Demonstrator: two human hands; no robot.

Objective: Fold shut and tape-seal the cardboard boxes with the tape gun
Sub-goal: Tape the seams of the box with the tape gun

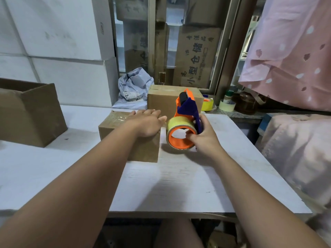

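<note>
The white worktop [179, 185] carries everything within easy reach of the person's arms. On it, just beyond the forearms, sits the small cardboard box [145, 151], flaps down and a shiny strip of tape already showing on its top. The left hand [146, 122] lies flat on that top with fingers straight, probably to hold the flaps shut and keep the box from sliding. Just beside it, the right hand [204, 138] has its fingers wrapped round the purple handle of the tape gun [186, 111], held clear of the box with the roller end pointing up and away. That suggests a pass is finished or about to begin. Behind stands a second closed box [161, 99], seemingly sealed and pushed aside. An open box [30, 113] waits at the left, likely next. Spare tape rolls [207, 104] sit at the far edge.
</note>
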